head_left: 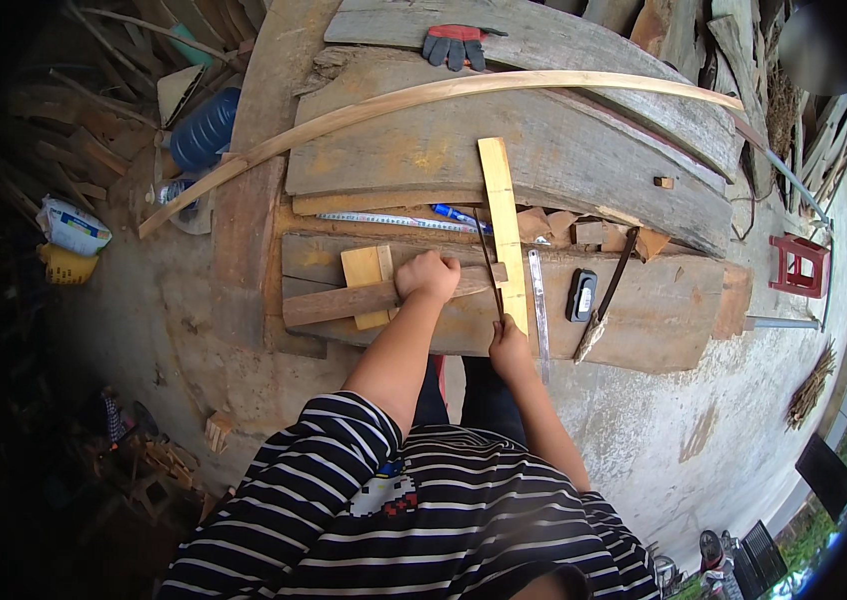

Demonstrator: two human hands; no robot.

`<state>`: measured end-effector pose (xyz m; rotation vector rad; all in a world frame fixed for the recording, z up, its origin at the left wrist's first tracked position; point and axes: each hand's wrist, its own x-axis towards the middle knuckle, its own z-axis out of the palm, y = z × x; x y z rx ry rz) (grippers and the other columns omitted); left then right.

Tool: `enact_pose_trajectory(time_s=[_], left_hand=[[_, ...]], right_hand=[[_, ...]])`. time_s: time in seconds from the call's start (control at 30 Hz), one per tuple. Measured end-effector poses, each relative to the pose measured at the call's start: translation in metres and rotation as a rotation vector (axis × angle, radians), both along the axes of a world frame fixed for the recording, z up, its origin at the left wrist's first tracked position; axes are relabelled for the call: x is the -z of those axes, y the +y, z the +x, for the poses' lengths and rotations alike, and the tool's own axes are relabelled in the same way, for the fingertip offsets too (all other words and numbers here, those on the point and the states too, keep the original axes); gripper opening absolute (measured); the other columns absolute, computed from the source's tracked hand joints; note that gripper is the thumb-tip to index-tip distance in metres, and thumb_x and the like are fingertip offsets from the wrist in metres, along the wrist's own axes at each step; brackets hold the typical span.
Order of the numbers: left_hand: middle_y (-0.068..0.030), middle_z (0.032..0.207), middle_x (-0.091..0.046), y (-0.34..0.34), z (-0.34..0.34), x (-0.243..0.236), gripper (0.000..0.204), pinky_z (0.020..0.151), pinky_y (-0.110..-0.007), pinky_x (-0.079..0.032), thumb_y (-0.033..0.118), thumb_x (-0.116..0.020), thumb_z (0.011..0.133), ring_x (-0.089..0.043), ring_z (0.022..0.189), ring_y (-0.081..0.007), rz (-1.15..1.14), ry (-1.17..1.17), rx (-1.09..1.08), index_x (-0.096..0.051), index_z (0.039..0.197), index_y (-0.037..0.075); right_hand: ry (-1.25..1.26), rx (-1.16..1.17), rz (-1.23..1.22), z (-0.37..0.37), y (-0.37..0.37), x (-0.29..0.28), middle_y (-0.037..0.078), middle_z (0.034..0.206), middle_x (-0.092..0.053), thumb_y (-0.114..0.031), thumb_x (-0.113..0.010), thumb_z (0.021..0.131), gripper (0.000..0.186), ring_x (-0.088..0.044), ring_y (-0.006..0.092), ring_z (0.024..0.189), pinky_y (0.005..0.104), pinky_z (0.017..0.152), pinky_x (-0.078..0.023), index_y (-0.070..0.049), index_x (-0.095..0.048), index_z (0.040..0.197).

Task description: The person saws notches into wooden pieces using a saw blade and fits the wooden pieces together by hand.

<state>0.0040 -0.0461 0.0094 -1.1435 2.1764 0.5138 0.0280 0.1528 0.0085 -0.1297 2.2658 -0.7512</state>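
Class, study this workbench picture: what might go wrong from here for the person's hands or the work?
1. The left hand presses the wooden piece close to the thin saw blade that the right hand grips; a slip may cut fingers.
2. No clamp shows; the piece may shift.
3. The glove lies unused.

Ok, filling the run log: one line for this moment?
left hand pressing wooden piece | right hand gripping thin saw blade | on plank bench

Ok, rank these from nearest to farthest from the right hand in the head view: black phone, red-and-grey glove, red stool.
1. Black phone, on the plank just right of the right hand.
2. Red stool, far right on the floor.
3. Red-and-grey glove, at the top on the planks.
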Motion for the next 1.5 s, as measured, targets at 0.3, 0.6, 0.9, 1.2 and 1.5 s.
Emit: enact_pose_trajectory(time_s=[0.3,0.6,0.9,1.2,1.5], left_hand=[[-0.0136,0.092,-0.072,0.001,0.0,-0.001,0.038,0.076,-0.041,-0.056,0.039,-0.046,0.087,-0.07,0.088,-0.0291,-0.015,0.018,0.021,-0.071,0.09,0.01],[-0.0135,0.095,-0.072,0.003,0.0,-0.002,0.039,0.079,-0.042,-0.055,0.04,-0.045,0.088,-0.069,0.09,-0.0294,-0.019,0.013,0.016,-0.07,0.095,0.011],[-0.0137,0.095,-0.072,0.003,-0.001,-0.002,0.039,0.079,-0.042,-0.055,0.039,-0.045,0.088,-0.069,0.091,-0.0298,-0.013,0.003,0.023,-0.07,0.096,0.011],[-0.0124,0.097,-0.072,0.003,-0.003,-0.002,0.038,0.081,-0.043,-0.054,0.04,-0.045,0.087,-0.068,0.095,-0.0304,-0.008,-0.013,0.011,-0.07,0.097,0.013],[-0.0129,0.098,-0.071,0.002,-0.001,-0.001,0.039,0.082,-0.043,-0.053,0.041,-0.045,0.088,-0.068,0.094,-0.0304,-0.014,-0.004,0.018,-0.07,0.097,0.012]], right_hand=[[-0.053,0.006,0.069,0.025,0.023,-0.025,0.032,0.086,-0.062,-0.02,-0.048,0.098,0.023,-0.06,0.051,0.086,0.0546,0.073,-0.049,0.002,-0.055,0.102],[-0.041,-0.042,0.043,0.005,0.026,-0.022,0.034,0.089,-0.063,-0.023,-0.046,0.098,0.028,-0.061,0.051,0.088,0.0551,0.076,-0.049,0.002,-0.055,0.106],[-0.03,-0.03,-0.005,-0.008,0.008,-0.011,0.033,0.09,-0.063,-0.02,-0.048,0.097,0.027,-0.061,0.0498,0.089,0.0521,0.077,-0.05,0.004,-0.058,0.107],[-0.123,0.001,0.085,0.019,0.044,-0.033,0.033,0.09,-0.063,-0.02,-0.048,0.097,0.026,-0.061,0.05,0.089,0.0534,0.078,-0.049,0.004,-0.057,0.103],[-0.045,-0.048,0.018,-0.017,-0.013,-0.003,0.034,0.09,-0.062,-0.02,-0.048,0.097,0.027,-0.06,0.0504,0.089,0.0538,0.078,-0.049,0.004,-0.057,0.103]])
